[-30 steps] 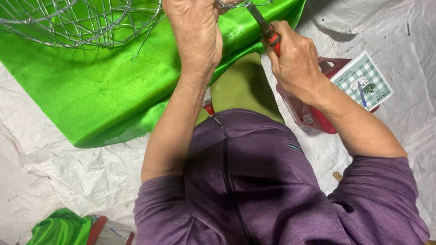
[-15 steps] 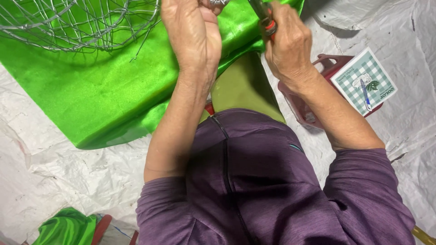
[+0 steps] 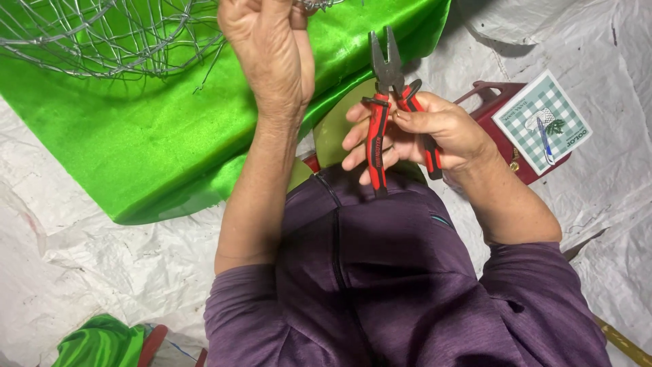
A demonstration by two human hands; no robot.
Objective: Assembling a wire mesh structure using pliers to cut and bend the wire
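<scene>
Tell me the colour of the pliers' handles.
Red and black, on the pliers in the right hand; head view.

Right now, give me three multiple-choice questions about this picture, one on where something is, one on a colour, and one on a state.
1. Where does the wire frame lie?
A. over the green cloth
B. on the red stool
C. in the person's lap

2. What colour are the pliers' handles?
A. blue and yellow
B. red and black
C. plain grey

3. How do the pliers' jaws stand?
A. clamped on wire
B. gripping cloth
C. free, pointing up

Answers: 1 A, the mesh rests above the green fabric. 2 B, red grips with black. 3 C, the right hand holds them clear; the left hand is at the wire.
</scene>
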